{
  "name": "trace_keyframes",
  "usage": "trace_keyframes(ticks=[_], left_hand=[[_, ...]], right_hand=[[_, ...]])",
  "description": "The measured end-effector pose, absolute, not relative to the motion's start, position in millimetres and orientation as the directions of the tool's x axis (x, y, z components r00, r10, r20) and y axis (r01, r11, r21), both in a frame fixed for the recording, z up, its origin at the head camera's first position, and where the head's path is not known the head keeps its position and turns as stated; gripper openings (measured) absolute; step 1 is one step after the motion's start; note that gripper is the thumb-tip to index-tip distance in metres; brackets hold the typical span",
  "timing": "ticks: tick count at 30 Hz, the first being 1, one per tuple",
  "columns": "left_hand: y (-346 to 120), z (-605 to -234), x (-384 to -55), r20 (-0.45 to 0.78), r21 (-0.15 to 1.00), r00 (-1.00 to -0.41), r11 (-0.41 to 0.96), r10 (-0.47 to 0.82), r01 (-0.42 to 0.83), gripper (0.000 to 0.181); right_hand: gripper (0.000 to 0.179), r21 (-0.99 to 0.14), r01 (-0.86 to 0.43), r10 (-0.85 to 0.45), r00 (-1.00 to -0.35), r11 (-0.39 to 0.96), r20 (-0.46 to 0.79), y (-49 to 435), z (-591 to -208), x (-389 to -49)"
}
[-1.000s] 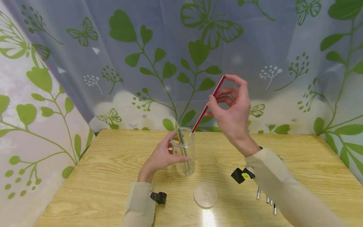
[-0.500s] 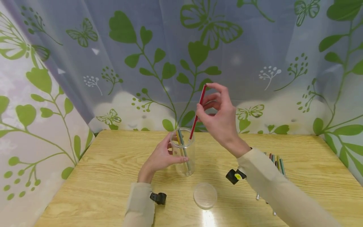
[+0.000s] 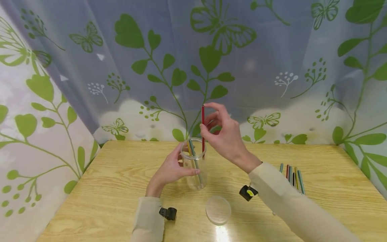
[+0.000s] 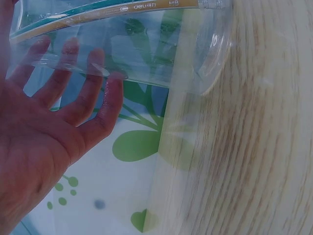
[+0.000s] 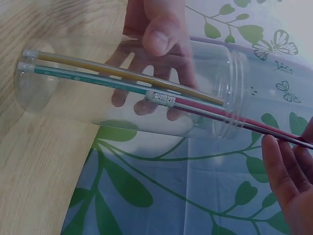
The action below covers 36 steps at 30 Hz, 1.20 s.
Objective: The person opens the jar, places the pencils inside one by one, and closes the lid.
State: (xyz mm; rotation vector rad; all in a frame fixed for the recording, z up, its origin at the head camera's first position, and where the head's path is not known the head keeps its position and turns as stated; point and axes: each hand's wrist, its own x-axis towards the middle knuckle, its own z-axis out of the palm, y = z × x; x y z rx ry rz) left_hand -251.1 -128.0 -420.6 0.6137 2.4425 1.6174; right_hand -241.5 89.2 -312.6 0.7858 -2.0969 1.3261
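Note:
A clear plastic jar (image 3: 198, 178) stands upright on the table, with my left hand (image 3: 170, 169) curled round its side. Inside lean a yellow pencil (image 5: 132, 76) and a green pencil (image 5: 88, 78), their eraser ends at the bottom. Above the rim my right hand (image 3: 222, 134) pinches a red pencil (image 3: 203, 116), held almost vertical. Its metal eraser end (image 5: 161, 98) is down inside the jar, well above the bottom, as the right wrist view shows. In the left wrist view, my left fingers (image 4: 105, 103) rest against the jar wall.
A round clear lid (image 3: 218, 210) lies on the wooden table (image 3: 115, 188) in front of the jar. Several more pencils (image 3: 294, 178) lie at the right, partly hidden by my right sleeve (image 3: 290, 198). A leaf-patterned curtain (image 3: 145, 84) hangs behind the table.
My right hand has moved left and down, turning the red pencil from slanted to nearly upright and bringing its lower end into the jar. My left hand and the jar have stayed put.

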Motion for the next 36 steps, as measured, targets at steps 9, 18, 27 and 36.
trace_keyframes(ticks=[9, 18, 27, 36], left_hand=[[-128, -422, -251, 0.104, 0.91, -0.903, 0.327, 0.416, 0.256, 0.096], [-127, -422, -251, 0.096, 0.912, -0.91, 0.332, 0.403, 0.243, 0.094], [-128, -422, -251, 0.095, 0.912, -0.907, 0.33, 0.411, 0.245, 0.096], [-128, -420, -251, 0.093, 0.913, -0.908, 0.329, 0.409, 0.243, 0.095]], right_hand=[[0.053, -0.623, -0.7, -0.268, -0.712, 0.349, 0.649, 89, -323, -245], [0.054, -0.627, -0.698, -0.314, -0.716, 0.346, 0.623, 88, -330, -246], [0.036, -0.637, -0.681, -0.345, -0.732, 0.361, 0.587, 91, -338, -249], [0.021, -0.67, -0.641, -0.418, -0.761, 0.374, 0.495, 92, -342, -248]])
